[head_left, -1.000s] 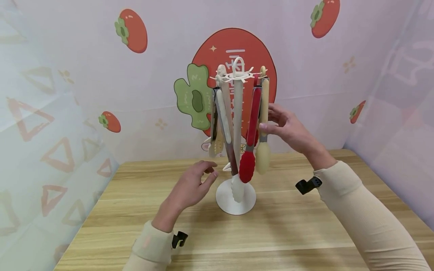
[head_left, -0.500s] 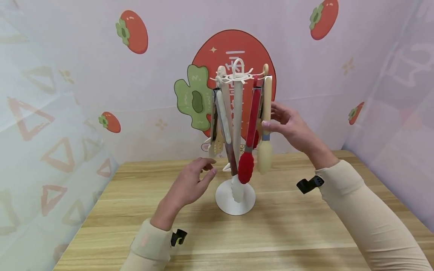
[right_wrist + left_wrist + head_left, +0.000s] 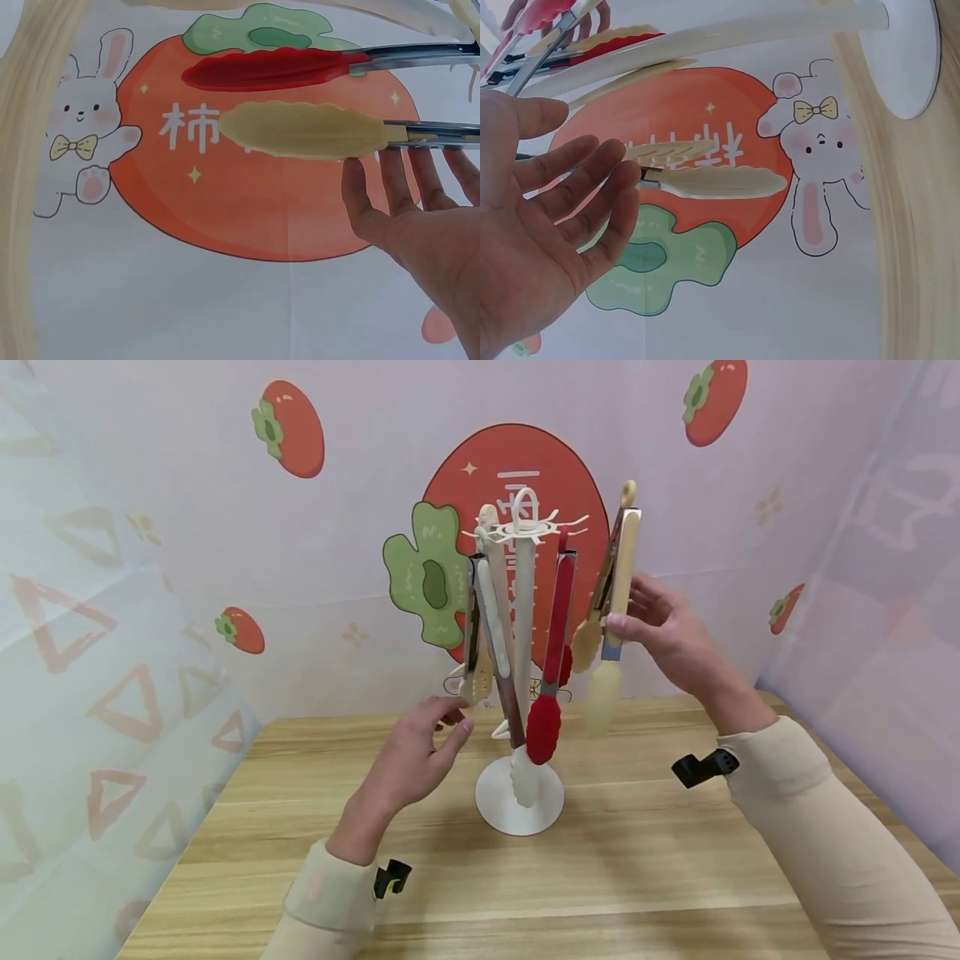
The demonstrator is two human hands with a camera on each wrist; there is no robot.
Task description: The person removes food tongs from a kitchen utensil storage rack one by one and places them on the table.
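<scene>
My right hand [image 3: 675, 639] grips a pair of pale yellow tongs [image 3: 622, 572] between thumb and fingers. The tongs hang slightly tilted to the right of a white hanging rack [image 3: 525, 577], apart from its hooks, with their two arms spread. In the right wrist view the yellow tong head [image 3: 307, 129] is beside the red tongs [image 3: 262, 69], which hang on the rack. My left hand [image 3: 408, 760] hovers left of the rack, fingers loosely bent and holding nothing. Close to its fingertips hang white-handled tongs [image 3: 492, 618] and other pale tongs partly hidden behind them.
The rack's round white base [image 3: 495, 806] stands on a wooden table [image 3: 637, 860]. Behind it hangs a pale cloth [image 3: 360, 552] printed with persimmons. Similar cloths close off the left and right sides.
My right hand has moved the yellow tongs off the rack's hook, up and to the right, and their arms have spread. My left hand has shifted slightly left and upward.
</scene>
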